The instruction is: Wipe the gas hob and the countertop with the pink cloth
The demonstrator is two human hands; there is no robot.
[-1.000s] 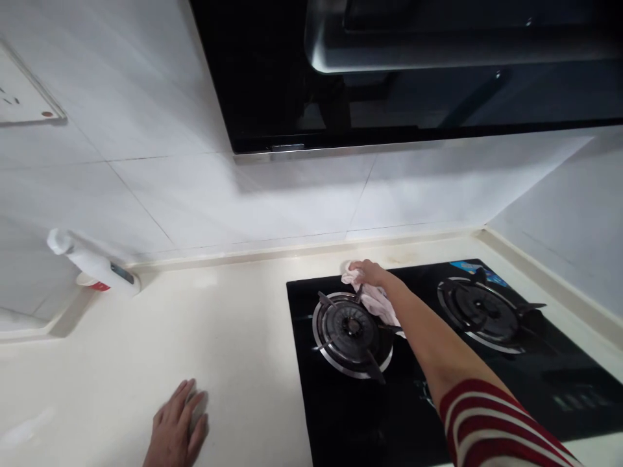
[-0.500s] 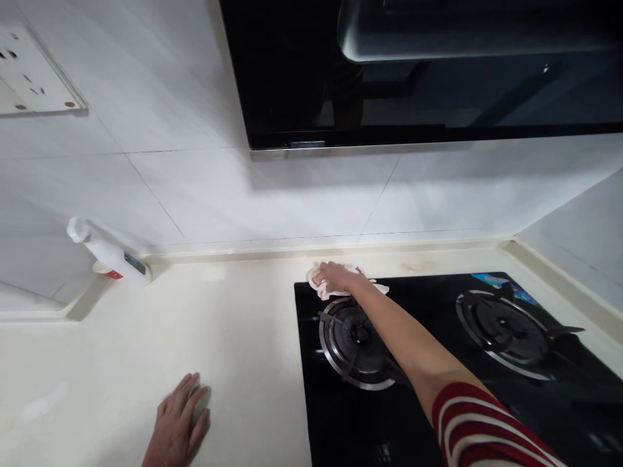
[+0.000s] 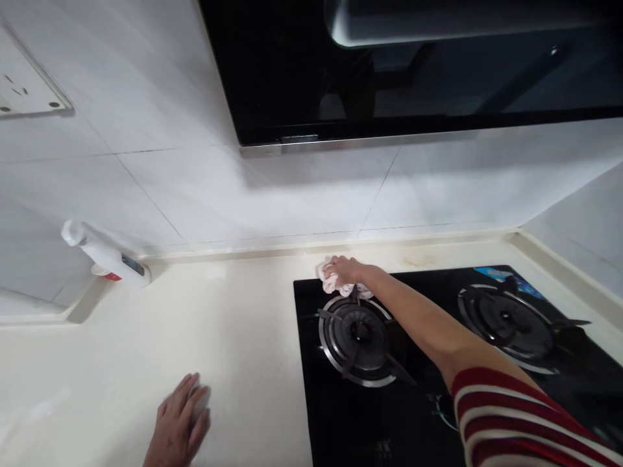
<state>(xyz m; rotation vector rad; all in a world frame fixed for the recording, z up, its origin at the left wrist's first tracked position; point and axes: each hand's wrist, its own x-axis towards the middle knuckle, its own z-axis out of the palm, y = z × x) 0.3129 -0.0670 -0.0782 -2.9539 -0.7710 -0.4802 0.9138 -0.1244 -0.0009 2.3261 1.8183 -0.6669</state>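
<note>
My right hand (image 3: 346,270) grips a crumpled pale cloth (image 3: 331,280) and presses it at the back edge of the black gas stove (image 3: 321,415), just behind the left burner (image 3: 360,332). Part of the cloth is hidden under the fingers. The right arm, in a red and white striped sleeve, reaches across the stove top. At the lower left, my left hand (image 3: 178,421) lies flat on the cream countertop (image 3: 243,350), fingers stretched out and holding nothing.
A white bottle (image 3: 109,254) stands by the back left corner with a red-and-white object (image 3: 106,272) behind it. The black range hood (image 3: 292,84) overhangs the stove. The right burner (image 3: 509,327) has raised pan supports. A socket panel (image 3: 29,84) is on the tiled wall.
My right hand has moved slightly right along the stove's back edge, and the cloth is more bunched beneath it. My left hand has stayed in place. The view has shifted a little.
</note>
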